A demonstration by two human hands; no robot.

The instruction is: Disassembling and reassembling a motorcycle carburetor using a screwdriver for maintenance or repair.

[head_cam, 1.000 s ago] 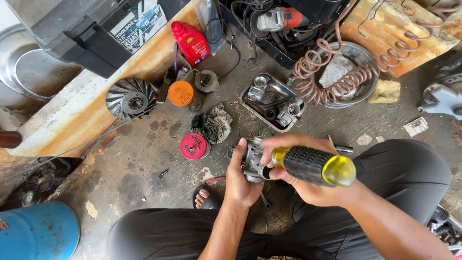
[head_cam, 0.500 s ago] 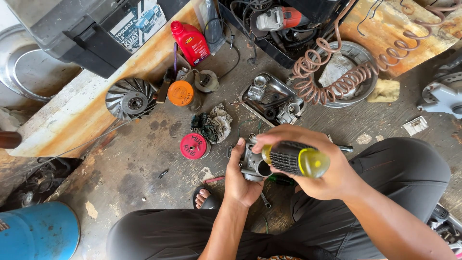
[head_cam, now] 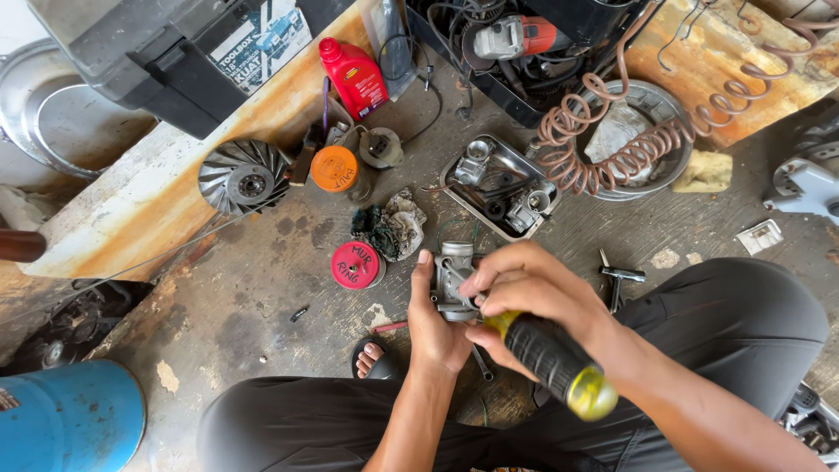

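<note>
- Left hand point(head_cam: 437, 328): fingers wrapped around a small cast-metal carburettor body point(head_cam: 454, 278), held upright above the concrete floor point(head_cam: 253, 306), between the knees.
- Right hand point(head_cam: 524, 293): fingers pressed together around a screwdriver point(head_cam: 551, 358) with a ribbed black grip and translucent yellow end; the tip is hidden where it meets the carburettor body.
- Risk, judged: the tip could slip off the fastener and jab the left palm, since the part is braced by hand alone; a loosened small screw could drop and be lost on the cluttered, stained floor.
- Just beyond the fingers: a metal tray point(head_cam: 454, 179) of dull grey carburettor pieces; an oily crumpled rag point(head_cam: 389, 227).
- Left of the fingers: a round red lid point(head_cam: 356, 265); an orange-capped tin point(head_cam: 335, 169); a finned metal fan wheel point(head_cam: 245, 179).
- Far beyond: a red plastic oil bottle point(head_cam: 354, 77); a black toolbox point(head_cam: 166, 48); a coiled copper-coloured air hose point(head_cam: 629, 131) lying across a metal dish.
- Right of the fingers: a small T-shaped tool point(head_cam: 622, 275) on the floor.
</note>
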